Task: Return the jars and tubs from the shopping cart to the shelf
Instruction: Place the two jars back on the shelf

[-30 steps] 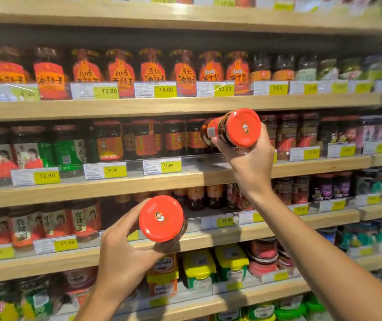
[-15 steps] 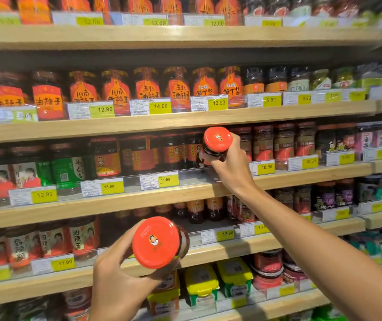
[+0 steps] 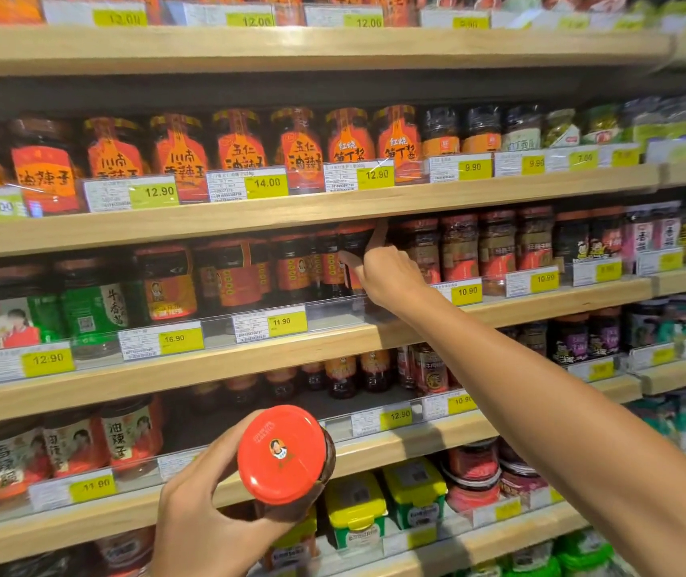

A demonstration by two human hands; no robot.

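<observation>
Gripping a red-lidded jar [image 3: 287,460] low in the left hand [image 3: 204,522], right hand [image 3: 391,279] around another jar [image 3: 353,247] on the shelf [image 3: 541,306].

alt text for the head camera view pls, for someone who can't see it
A person's right hand reaches into a supermarket shelf, gripping a dark jar among a row of similar red-labelled jars. The left hand holds a red-lidded jar lower down, lid towards the camera. Yellow price tags line the shelves.
</observation>
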